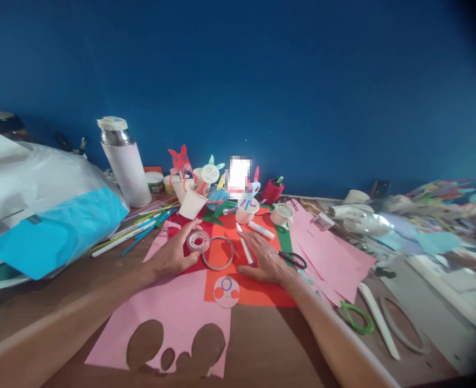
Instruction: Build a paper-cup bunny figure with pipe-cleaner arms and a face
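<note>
My left hand (178, 250) curves around a pinkish roll of tape (206, 242), which sits between its thumb and fingers. Just right of the roll, a thin grey ring (218, 268) lies on the red and orange paper. My right hand (265, 260) rests palm down, fingers spread, over the orange sheet (257, 293). Beside its fingers lies a white marker (245, 245), with a second white tube-like stick (261, 230) beyond. Black-handled scissors (296, 261) are by its outer side, partly covered. A pink paper disc (226, 300) with coloured circles lies between both hands.
Paper cups (192, 204) with animal-face cutouts stand at the back near the blue wall. A flask (126, 167) stands left, by a plastic-wrapped blue packet (60, 231). Pink paper with cut holes (173, 302) lies in front; green pipe cleaners (357, 318) are right.
</note>
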Tool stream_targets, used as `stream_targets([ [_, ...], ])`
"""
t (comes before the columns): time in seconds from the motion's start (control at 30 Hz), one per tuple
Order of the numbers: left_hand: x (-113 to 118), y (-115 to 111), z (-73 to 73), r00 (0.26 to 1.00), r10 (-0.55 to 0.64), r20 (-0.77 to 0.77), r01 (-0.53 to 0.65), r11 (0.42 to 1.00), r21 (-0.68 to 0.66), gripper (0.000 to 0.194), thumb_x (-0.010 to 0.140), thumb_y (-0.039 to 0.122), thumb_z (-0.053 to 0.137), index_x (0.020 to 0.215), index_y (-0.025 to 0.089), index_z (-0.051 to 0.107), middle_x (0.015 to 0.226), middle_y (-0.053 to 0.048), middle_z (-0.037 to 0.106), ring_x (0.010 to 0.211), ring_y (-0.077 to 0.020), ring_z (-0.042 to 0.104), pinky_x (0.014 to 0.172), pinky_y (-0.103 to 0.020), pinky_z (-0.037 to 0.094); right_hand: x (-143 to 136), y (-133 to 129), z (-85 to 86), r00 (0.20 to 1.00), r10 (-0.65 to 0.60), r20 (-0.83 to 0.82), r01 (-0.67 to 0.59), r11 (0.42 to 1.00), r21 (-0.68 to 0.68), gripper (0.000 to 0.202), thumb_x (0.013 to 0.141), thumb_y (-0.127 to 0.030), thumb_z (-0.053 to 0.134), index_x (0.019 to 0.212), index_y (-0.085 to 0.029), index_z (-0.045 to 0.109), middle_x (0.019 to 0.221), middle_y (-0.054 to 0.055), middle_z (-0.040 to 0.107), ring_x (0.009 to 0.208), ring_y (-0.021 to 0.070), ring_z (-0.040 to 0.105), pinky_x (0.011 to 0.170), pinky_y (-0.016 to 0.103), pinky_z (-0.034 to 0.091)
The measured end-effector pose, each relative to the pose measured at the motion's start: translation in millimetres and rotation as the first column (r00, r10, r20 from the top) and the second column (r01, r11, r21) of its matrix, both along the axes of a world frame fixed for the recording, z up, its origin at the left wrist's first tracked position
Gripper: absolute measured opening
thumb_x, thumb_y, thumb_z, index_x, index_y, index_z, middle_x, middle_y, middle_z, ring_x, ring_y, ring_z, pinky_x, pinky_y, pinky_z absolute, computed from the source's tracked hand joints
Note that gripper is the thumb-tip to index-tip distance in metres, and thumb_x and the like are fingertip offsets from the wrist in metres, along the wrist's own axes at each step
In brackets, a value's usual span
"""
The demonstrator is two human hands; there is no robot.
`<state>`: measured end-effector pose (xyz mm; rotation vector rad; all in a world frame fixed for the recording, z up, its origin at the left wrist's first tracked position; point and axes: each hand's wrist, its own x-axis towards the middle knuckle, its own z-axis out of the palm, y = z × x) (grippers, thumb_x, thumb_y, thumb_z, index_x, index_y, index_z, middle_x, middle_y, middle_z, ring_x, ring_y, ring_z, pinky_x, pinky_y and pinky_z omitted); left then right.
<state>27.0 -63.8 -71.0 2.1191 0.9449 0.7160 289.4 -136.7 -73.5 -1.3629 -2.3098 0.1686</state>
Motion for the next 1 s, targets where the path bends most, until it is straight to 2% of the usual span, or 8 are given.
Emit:
stream_targets([
  [0.07,-0.2,0.6,0.6,1.000,-0.013,0.016,0.013,1.000,0.005,0.062,0.074,0.027,0.052,0.129,0.019,0.026,0.126,-0.009,0.043,0.113,-0.0201,0.044,0.095,-0.033,0.037,-0.9,1.1,-1.8,1.000,0.003,-0.030,-0.002,1.000,0.018,0.071,0.073,-0.043,0.057,0.132,-0.016,0.028,0.124,0.015,0.043,0.116,0.0280,0.039,0.094,0.045,0.035],
  [0.2,-0.4,1.7,1.5,0.999,-0.039,0.010,0.038,0.999,0.017,0.060,0.075,0.031,0.051,0.129,0.018,0.026,0.125,-0.011,0.045,0.111,-0.0207,0.046,0.094,-0.035,0.038,-3.6,4.7,-8.8,0.993,-0.005,-0.119,0.016,0.996,0.091,0.039,0.082,-0.022,0.046,0.120,-0.020,0.043,0.113,0.011,0.052,0.108,0.0210,0.048,0.090,0.038,0.041],
  [0.27,-0.7,2.5,-0.2,1.000,-0.011,-0.008,0.011,0.999,0.050,0.061,0.075,0.031,0.051,0.129,0.019,0.027,0.125,-0.011,0.045,0.113,-0.0221,0.045,0.095,-0.037,0.036,-4.7,6.0,-12.3,0.988,-0.014,-0.154,0.028,0.996,0.089,0.031,0.084,-0.016,0.040,0.113,-0.021,0.048,0.106,0.009,0.056,0.102,0.0186,0.052,0.086,0.035,0.044],
  [0.43,-2.3,6.5,-5.1,0.992,0.102,-0.069,-0.091,0.986,0.142,0.058,0.075,0.031,0.049,0.128,0.020,0.029,0.123,-0.009,0.048,0.111,-0.0215,0.047,0.095,-0.036,0.037,-4.2,7.7,-18.8,0.971,-0.103,-0.218,0.118,0.991,0.059,0.031,0.084,-0.017,0.040,0.115,-0.020,0.045,0.107,0.009,0.058,0.098,0.0192,0.055,0.083,0.034,0.046],
  [0.6,-3.7,13.5,-11.9,0.971,0.202,-0.124,-0.166,0.953,0.255,0.050,0.076,0.030,0.047,0.124,0.021,0.033,0.126,-0.007,0.045,0.115,-0.0212,0.043,0.100,-0.037,0.030,-2.6,9.7,-22.9,0.964,-0.138,-0.225,0.152,0.987,0.045,0.024,0.084,-0.018,0.042,0.106,-0.019,0.050,0.098,0.008,0.061,0.092,0.0204,0.057,0.080,0.035,0.046],
  [0.67,-4.2,17.2,-17.8,0.970,0.206,-0.132,-0.161,0.944,0.287,0.050,0.078,0.030,0.045,0.125,0.020,0.032,0.127,-0.008,0.044,0.117,-0.0215,0.040,0.101,-0.039,0.027,-2.1,10.3,-24.1,0.963,-0.151,-0.225,0.164,0.986,0.041,0.024,0.084,-0.018,0.042,0.106,-0.019,0.050,0.099,0.008,0.061,0.093,0.0206,0.056,0.081,0.035,0.045],
  [0.8,-4.8,22.6,-27.8,0.974,0.196,-0.116,-0.147,0.931,0.333,0.047,0.080,0.032,0.042,0.123,0.016,0.035,0.124,-0.011,0.045,0.118,-0.0221,0.039,0.099,-0.039,0.030,-2.0,10.0,-23.0,0.961,-0.167,-0.220,0.184,0.981,0.058,0.025,0.085,-0.018,0.041,0.108,-0.019,0.051,0.104,0.008,0.060,0.097,0.0203,0.055,0.084,0.035,0.043],
  [1.0,-5.9,22.0,-28.1,0.968,0.166,-0.189,-0.074,0.906,0.418,0.045,0.071,0.018,0.046,0.115,0.018,0.046,0.131,-0.009,0.038,0.120,-0.0234,0.035,0.100,-0.039,0.029,-6.3,6.9,-14.0,0.965,-0.174,-0.198,0.191,0.979,0.070,0.024,0.085,-0.019,0.039,0.106,-0.019,0.053,0.096,0.007,0.061,0.090,0.0190,0.055,0.079,0.031,0.043],
])
